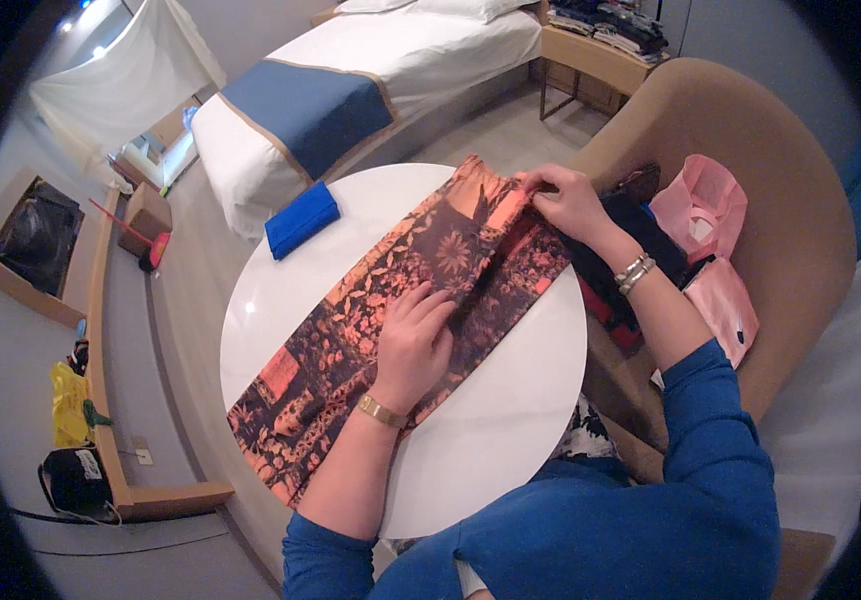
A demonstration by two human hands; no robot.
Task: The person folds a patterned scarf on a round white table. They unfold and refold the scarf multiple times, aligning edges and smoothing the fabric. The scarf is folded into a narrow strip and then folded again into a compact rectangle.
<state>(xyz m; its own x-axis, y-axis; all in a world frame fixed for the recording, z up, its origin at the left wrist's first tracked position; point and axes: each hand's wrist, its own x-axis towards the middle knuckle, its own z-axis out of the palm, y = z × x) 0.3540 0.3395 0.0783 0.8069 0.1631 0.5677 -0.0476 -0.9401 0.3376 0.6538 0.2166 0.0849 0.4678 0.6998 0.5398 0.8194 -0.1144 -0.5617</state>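
An orange and dark flower-patterned cloth [370, 315] lies in a long folded strip across a round white table [490, 420], its near-left end reaching the table's rim. My left hand [415, 345] rests flat on the middle of the cloth, fingers somewhat spread. At the cloth's far right corner, my right hand [565, 202] pinches the edge between thumb and fingers, and the fabric there is slightly raised. A folded blue item [302, 220], perhaps a cloth or pouch, lies near the table's far-left rim, apart from the cloth.
A tan armchair [730, 112] at the right holds dark clothing, a pink bag [704, 202] and a shiny pink pouch [727, 307]. Beyond the table stands a bed with a blue runner [310, 112]. Folded clothes [614, 26] are stacked on a wooden desk behind.
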